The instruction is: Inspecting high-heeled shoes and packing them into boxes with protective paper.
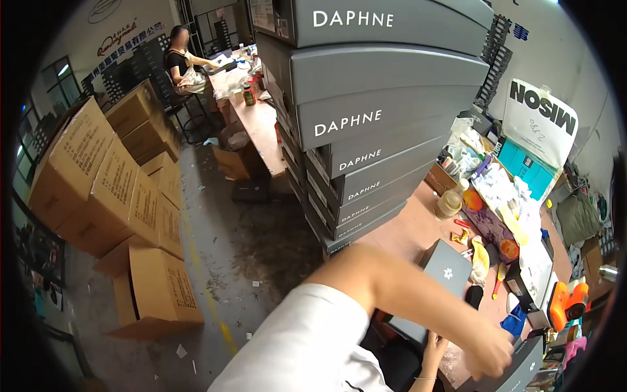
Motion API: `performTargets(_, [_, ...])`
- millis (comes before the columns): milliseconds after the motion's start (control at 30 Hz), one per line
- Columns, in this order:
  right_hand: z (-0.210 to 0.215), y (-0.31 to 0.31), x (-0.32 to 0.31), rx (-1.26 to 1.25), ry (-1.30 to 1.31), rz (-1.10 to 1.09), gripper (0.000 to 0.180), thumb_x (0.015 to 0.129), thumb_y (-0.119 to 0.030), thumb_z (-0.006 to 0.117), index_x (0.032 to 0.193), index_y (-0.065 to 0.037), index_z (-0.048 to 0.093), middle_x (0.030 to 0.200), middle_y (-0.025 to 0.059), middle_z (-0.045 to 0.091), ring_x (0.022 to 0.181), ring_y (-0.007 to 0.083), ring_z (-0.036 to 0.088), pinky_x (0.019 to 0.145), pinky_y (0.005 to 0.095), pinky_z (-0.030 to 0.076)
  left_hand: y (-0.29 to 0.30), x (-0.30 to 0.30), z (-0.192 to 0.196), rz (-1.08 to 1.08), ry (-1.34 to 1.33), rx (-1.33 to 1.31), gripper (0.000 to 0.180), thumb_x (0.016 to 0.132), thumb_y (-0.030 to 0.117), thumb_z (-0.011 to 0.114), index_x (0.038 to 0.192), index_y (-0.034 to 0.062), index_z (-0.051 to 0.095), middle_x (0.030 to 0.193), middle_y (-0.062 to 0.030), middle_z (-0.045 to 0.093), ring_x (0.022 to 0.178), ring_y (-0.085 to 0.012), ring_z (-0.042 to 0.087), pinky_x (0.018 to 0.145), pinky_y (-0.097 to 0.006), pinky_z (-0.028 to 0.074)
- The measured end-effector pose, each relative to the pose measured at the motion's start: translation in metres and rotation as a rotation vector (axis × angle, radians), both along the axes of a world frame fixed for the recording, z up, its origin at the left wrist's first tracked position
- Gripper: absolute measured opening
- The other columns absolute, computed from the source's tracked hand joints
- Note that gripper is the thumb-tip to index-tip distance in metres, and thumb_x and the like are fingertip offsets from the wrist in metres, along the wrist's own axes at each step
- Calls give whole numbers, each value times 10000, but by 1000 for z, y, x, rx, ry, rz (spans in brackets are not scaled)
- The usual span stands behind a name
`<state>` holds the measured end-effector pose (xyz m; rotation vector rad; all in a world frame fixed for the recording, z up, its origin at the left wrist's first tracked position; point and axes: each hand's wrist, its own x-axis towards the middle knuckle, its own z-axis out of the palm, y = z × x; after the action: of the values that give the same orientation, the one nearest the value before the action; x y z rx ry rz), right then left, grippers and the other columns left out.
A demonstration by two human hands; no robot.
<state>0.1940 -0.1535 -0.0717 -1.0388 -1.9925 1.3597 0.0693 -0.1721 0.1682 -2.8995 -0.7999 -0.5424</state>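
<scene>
My left arm, in a white sleeve, bends at the elbow and reaches across to the right. My left hand point(490, 353) is closed, knuckles up, beside a dark grey box point(524, 367) at the lower right; whatever its fingers may hold is hidden. Partly behind that forearm lies a grey shoebox point(449, 266) with a white flower mark on its lid. My right hand point(434, 353), a thin band at its wrist, has its fingers curled at the shoebox's near edge. The forearm hides part of the box.
A tall stack of grey shoeboxes point(385, 98) rises on the table point(385, 238). A glass jar point(449, 204), cloths, and an orange tape dispenser point(567, 306) crowd the right. Brown cartons point(111, 189) and an open carton point(160, 287) stand left. Another person point(179, 62) sits farther back.
</scene>
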Motion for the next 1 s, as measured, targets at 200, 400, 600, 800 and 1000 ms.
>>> performTargets(200, [-10, 14, 17, -436, 76, -57, 310, 884, -125, 633, 1110, 74, 559, 913, 73, 623, 743, 109, 552, 646, 237, 429, -68, -107, -252, 1088, -1182, -384, 574, 886, 280, 632, 1322, -39, 440, 1257, -226, 517, 1187, -340, 488, 1015, -414, 379])
performTargets(400, [-21, 49, 27, -747, 18, -11, 257, 898, -197, 623, 1019, 14, 541, 833, 60, 593, 618, 135, 576, 513, 249, 475, -86, -73, -282, 988, -1997, -1107, 583, 889, 375, 649, 1276, -11, 447, 1192, -150, 545, 1105, -196, 515, 950, -331, 424])
performTargets(600, [-16, 47, 32, -972, 356, -44, 504, 932, -385, 548, 1362, -136, 466, 1331, 57, 520, 1164, 202, 523, 894, 392, 436, -83, -78, -238, 535, -2175, -1309, 583, 849, 353, 708, 1249, 10, 458, 1224, -108, 517, 1104, -168, 500, 945, -325, 423])
performTargets(800, [61, 28, -24, -899, 610, -225, 455, 897, -252, 602, 1278, -13, 530, 1083, 90, 640, 930, 160, 614, 812, 308, 519, -106, -114, -191, 988, -1474, -558, 784, 857, 354, 689, 1435, -16, 309, 1449, -206, 363, 1359, -267, 331, 1106, -394, 275])
performTargets(1000, [70, -47, -87, -240, 201, 350, 471, 883, -225, 682, 1270, -9, 524, 1102, 112, 611, 971, 168, 620, 822, 309, 506, -111, -191, -190, 918, -1247, -715, 703, 927, 374, 586, 1457, 17, 292, 1449, -208, 376, 1361, -291, 355, 1086, -374, 296])
